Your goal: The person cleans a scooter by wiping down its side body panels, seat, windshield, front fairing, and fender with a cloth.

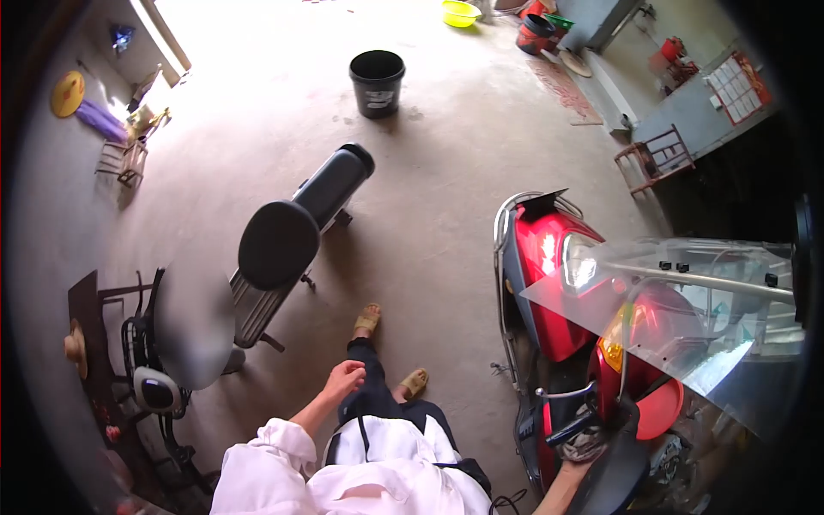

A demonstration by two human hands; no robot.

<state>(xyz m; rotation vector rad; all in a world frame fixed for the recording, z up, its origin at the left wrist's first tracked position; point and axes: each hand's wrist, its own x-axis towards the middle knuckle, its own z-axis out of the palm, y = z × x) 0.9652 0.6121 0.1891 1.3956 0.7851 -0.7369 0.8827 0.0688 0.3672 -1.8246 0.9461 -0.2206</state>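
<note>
My left hand (345, 378) hangs in front of my body, over the dark trousers, its fingers loosely curled with nothing visible in them. At the lower right my right hand (585, 462) is beside the handlebar of a red scooter (554, 283), at a crumpled grey cloth (585, 443) that it seems to grip; its fingers are mostly hidden. Just above the cloth is the black handlebar grip (573, 427). A clear windshield (669, 300) spreads over the scooter's front.
Left of my legs stands an electric scooter with a dark seat (279, 245). Ahead is a black bucket (378, 84). Beyond are a yellow basin (461, 13) and a red-and-black bucket (536, 34). A wooden chair (654, 160) stands right, a dark bench (90, 343) left.
</note>
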